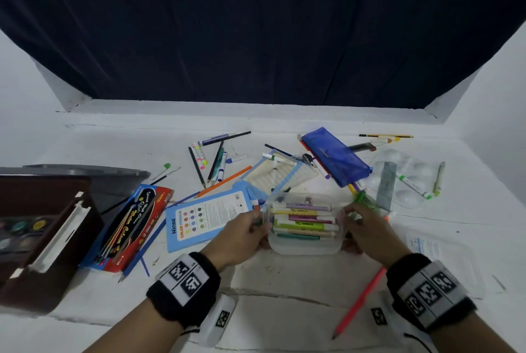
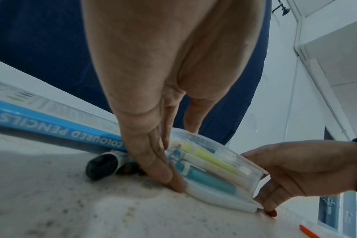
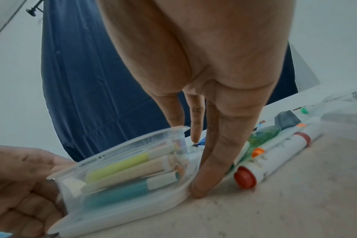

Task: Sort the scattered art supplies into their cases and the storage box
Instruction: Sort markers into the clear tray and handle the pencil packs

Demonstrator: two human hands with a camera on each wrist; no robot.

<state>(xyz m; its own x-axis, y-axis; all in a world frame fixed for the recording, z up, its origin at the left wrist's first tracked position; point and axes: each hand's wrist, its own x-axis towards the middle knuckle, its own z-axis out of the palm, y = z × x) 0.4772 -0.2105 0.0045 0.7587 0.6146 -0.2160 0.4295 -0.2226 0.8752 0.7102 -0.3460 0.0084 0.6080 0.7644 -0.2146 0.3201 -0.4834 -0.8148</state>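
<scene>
A clear plastic marker case lies on the white table in front of me, filled with several pastel markers lying side by side. Its clear lid is down over them; whether it is latched I cannot tell. My left hand holds the case's left end, fingers down its side and thumb up by the lid. My right hand holds the right end the same way, with fingertips at the base. The case sits pinched between both hands.
A blue coloured-pencil box lies left of the case, then a red watercolour box and a brown paint box. Behind lie a blue pouch, a clear palette and loose pens. A red pencil lies near my right wrist.
</scene>
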